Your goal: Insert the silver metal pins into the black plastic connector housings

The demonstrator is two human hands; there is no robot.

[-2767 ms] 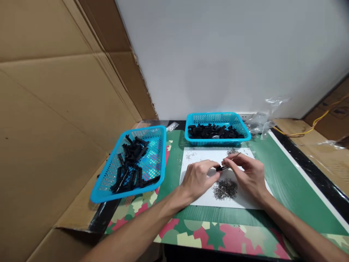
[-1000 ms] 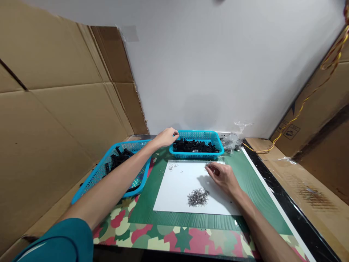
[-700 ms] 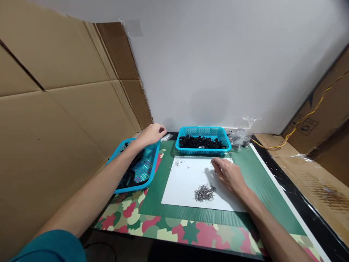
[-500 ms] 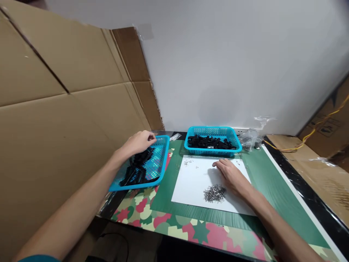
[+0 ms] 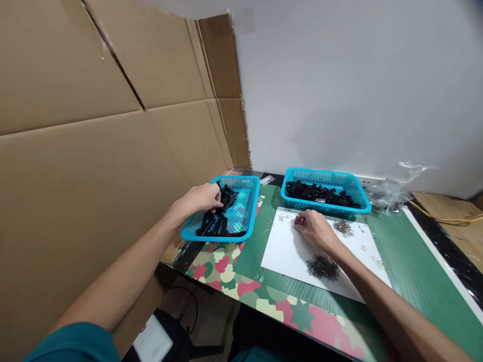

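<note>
My left hand (image 5: 206,197) is inside the left turquoise basket (image 5: 247,234), its fingers closed at a heap of slim black pieces (image 5: 217,225). Black material shows between thumb and fingers, and its exact kind is unclear. Over the white sheet (image 5: 279,251) is my right hand (image 5: 312,227), thumb and fingertips bent together in a pinch. Whatever they hold, if anything, is too small to make out. Below that hand lies a dark pile of small metal parts (image 5: 322,267). A lighter pile of small metal parts (image 5: 343,229) is to its right, and some scattered bits (image 5: 284,217) lie near the sheet's far left corner.
Behind the sheet stands a second turquoise basket (image 5: 324,207) with black pieces in it. Clear plastic bags (image 5: 388,193) lie at its right. A cardboard wall (image 5: 169,146) rises on the left. The sheet rests on a green mat (image 5: 418,266).
The view has turned left, so things appear further right. My left hand has lowered from above the left basket into its black pieces. My right hand has shifted left over the sheet, fingers curling in.
</note>
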